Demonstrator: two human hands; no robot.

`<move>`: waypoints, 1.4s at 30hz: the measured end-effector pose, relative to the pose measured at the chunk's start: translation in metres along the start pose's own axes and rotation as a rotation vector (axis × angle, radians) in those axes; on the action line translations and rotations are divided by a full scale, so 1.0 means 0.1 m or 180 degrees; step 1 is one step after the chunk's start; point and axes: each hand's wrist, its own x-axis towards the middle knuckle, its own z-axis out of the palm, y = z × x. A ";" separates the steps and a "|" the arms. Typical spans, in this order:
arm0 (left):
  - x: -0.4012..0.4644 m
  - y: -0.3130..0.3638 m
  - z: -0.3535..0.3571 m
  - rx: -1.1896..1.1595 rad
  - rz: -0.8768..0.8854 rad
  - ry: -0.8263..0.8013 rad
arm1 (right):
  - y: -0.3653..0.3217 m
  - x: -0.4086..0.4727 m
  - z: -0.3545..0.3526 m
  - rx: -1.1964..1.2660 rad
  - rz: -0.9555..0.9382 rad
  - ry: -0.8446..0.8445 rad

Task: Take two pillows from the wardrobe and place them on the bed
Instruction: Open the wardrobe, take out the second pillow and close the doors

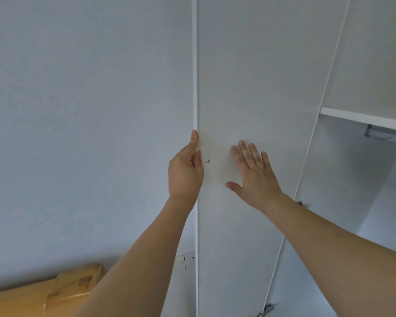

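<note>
A white wardrobe door stands open in front of me, its inner face showing a small metal screw head. My left hand grips the door's free left edge, thumb on the face and fingers hidden behind it. My right hand lies flat on the panel with its fingers spread, holding nothing. To the right the wardrobe's inside is open, with a white shelf across it. No pillow and no bed is in view.
A plain white wall fills the left half. A yellow wooden board wrapped in tape sits at the bottom left. A wall socket shows beside the door edge. Metal hinges join the door to the wardrobe.
</note>
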 end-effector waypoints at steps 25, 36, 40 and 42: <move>-0.43 1.09 1.23 0.0299 0.1644 -0.0621 | 1.50 -0.63 -1.59 -0.1981 0.0623 0.0509; -1.45 2.05 2.20 -0.0066 0.1923 -0.1563 | 2.16 -1.71 -2.68 -0.3221 0.1157 0.0529; -1.71 2.22 2.56 -0.0213 0.2338 -0.2093 | 2.27 -1.85 -2.85 -0.3513 0.1367 0.0526; -1.75 2.26 2.74 -0.0400 0.2561 -0.2298 | 2.26 -1.82 -2.82 -0.3634 0.1434 0.0561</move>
